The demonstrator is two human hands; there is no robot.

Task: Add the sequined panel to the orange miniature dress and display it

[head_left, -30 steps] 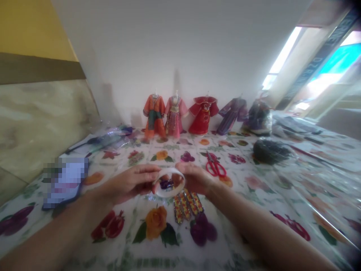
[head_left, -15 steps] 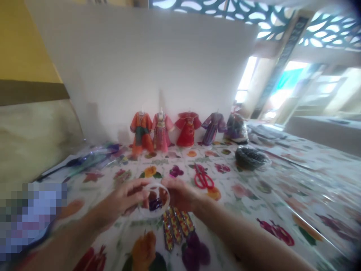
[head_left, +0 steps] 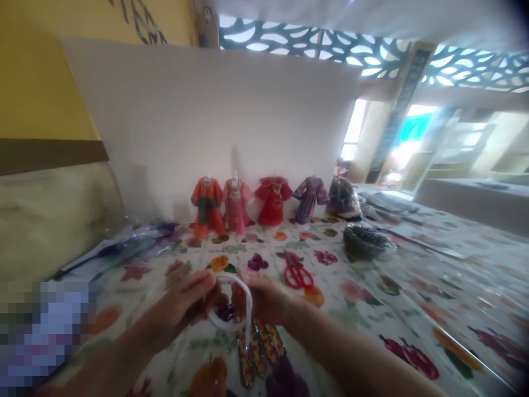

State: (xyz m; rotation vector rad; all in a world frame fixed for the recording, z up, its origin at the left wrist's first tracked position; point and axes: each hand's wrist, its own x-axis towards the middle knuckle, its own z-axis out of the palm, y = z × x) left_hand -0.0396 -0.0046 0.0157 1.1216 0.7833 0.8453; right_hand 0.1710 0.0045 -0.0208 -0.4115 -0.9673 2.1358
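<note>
A white ring-shaped band (head_left: pixel 248 309), seemingly a roll of tape or ribbon, is held up between both hands, and one end hangs loose on its right side. My left hand (head_left: pixel 196 292) grips its upper left edge with closed fingers. On the upper right, my right hand (head_left: pixel 264 295) pinches it. Several patterned yellow and red strips (head_left: pixel 258 347) lie on the table just below the hands. Through the ring a small dark shiny thing (head_left: pixel 226 313) shows, too blurred to name. Red-handled scissors (head_left: pixel 298 275) rest to the right of my right hand.
Small dresses in orange (head_left: pixel 206 207), pink (head_left: pixel 236 207), red (head_left: pixel 271 204) and purple (head_left: pixel 309 201) stand against a white board (head_left: pixel 173 116). A dark bundle in plastic (head_left: pixel 366 240) sits right on the fruit-patterned tablecloth (head_left: pixel 330 331). Plastic-wrapped items (head_left: pixel 136 237) lie left.
A loose end of the white band now hangs down from the ring's right side. The view has tilted up a little, so the scene sits lower.
</note>
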